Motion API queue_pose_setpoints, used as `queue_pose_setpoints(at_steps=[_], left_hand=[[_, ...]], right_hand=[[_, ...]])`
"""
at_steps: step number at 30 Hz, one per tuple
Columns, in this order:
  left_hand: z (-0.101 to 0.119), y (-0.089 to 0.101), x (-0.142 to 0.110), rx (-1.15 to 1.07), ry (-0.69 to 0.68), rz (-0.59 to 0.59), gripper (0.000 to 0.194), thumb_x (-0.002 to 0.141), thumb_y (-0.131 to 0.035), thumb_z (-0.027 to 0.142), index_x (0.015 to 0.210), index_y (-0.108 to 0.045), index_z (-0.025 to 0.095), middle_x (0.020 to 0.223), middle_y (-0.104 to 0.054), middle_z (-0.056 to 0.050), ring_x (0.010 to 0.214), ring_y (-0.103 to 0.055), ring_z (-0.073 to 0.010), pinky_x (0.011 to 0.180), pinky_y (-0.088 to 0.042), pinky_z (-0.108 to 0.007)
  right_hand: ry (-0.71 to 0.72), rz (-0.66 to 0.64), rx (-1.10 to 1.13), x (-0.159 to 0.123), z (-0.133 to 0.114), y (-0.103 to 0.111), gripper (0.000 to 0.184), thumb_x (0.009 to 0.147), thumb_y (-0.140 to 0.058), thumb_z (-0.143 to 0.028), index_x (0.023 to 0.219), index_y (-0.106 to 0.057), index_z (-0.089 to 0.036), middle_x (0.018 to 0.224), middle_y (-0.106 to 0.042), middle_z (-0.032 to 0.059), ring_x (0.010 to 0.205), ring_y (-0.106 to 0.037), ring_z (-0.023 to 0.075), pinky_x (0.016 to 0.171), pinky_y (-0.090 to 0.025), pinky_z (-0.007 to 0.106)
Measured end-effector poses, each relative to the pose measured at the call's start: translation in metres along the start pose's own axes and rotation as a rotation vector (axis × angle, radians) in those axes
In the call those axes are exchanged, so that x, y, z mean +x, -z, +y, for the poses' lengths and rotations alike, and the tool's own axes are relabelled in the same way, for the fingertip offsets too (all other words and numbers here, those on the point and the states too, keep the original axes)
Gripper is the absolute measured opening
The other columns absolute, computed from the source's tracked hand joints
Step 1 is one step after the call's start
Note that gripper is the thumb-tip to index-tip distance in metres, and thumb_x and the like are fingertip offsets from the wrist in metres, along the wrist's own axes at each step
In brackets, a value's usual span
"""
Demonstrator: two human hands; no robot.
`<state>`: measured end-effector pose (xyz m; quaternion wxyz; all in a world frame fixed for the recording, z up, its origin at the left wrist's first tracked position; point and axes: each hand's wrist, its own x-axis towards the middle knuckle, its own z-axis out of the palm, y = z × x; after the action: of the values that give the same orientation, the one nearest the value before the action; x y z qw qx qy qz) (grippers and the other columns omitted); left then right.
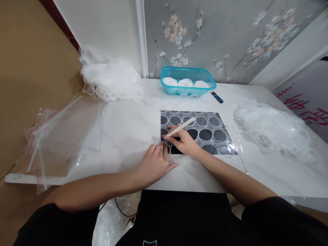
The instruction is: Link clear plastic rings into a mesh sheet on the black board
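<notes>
A black rectangular sheet (205, 135) lies on the white table, under a clear film patterned with rows of pale rings. My right hand (183, 140) is over its left part, the fingers closed on a thin flat cream-coloured stick (180, 127) that slants up to the right. Beside it, my left hand (156, 159) rests at the sheet's lower left corner, fingertips pressing down on the film's edge. Its fingers are bent and the thumb points right; whether it pinches the film I cannot tell.
A blue plastic basket (188, 90) holding white round pieces stands by the wall. Small blue-handled snips (217, 97) lie right of it. Heaps of white ring-patterned film lie at the back left (110, 78) and right (274, 130). Clear plastic bags (64, 136) overhang the table's left edge.
</notes>
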<state>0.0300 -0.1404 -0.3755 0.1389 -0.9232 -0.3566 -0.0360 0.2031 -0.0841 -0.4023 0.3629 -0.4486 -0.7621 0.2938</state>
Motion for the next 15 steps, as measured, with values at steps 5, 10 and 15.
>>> queue_pose_setpoints(at_steps=[5,10,15], left_hand=[[-0.002,0.001,0.002,-0.030,-0.009,0.016,0.066,0.090,-0.043,0.060,0.109,-0.063,0.000,0.105,-0.065,-0.021,0.089,-0.056,-0.0273,0.075,-0.036,-0.036],[-0.009,0.006,0.006,-0.130,0.013,-0.042,0.055,0.089,-0.050,0.054,0.108,-0.063,0.004,0.099,-0.067,-0.015,0.092,-0.057,-0.0272,0.078,-0.036,-0.038],[-0.008,0.006,0.006,-0.124,0.023,-0.027,0.053,0.088,-0.053,0.053,0.106,-0.064,0.004,0.102,-0.067,-0.015,0.092,-0.057,-0.0268,0.078,-0.037,-0.037]], right_hand=[[0.055,-0.035,-0.053,-0.001,-0.002,0.002,0.015,0.089,-0.054,-0.025,0.094,-0.068,-0.022,0.093,-0.071,0.0039,0.121,-0.052,0.0273,0.110,-0.026,0.053],[0.201,-0.108,-0.266,-0.006,-0.008,0.004,0.021,0.092,-0.046,-0.019,0.095,-0.066,-0.023,0.091,-0.070,0.0021,0.125,-0.046,0.0268,0.113,-0.013,0.059],[0.265,-0.093,-0.337,-0.008,-0.007,0.003,0.024,0.092,-0.043,-0.016,0.096,-0.065,-0.025,0.090,-0.069,0.0007,0.123,-0.047,0.0239,0.115,-0.011,0.056]])
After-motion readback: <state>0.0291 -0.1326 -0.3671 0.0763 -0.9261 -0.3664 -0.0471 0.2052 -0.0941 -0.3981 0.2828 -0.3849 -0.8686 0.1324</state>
